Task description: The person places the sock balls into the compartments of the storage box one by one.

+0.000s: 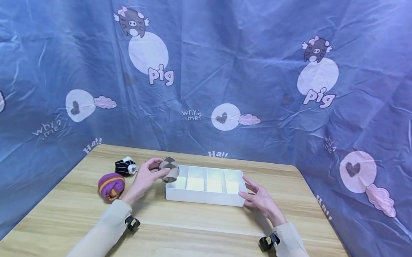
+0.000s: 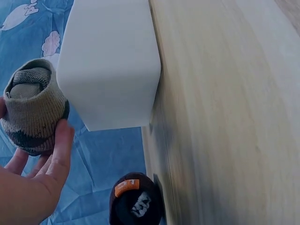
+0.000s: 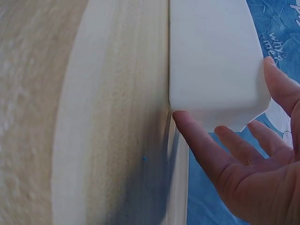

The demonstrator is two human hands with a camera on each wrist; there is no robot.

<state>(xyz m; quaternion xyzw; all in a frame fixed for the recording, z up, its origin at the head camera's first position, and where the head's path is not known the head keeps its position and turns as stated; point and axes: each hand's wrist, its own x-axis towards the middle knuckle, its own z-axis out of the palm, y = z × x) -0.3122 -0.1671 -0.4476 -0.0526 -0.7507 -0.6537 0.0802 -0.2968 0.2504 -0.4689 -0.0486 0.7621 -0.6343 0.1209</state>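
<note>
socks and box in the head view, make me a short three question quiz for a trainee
1. Multiple choice: what does the left hand hold?
a) the black sock
b) the checked sock
c) nothing
2. Count: how many compartments does the white box have?
3. True or false: the purple sock lies inside the white box.

Key:
1. b
2. Four
3. False; the purple sock lies on the table, to the left of the white box.
</note>
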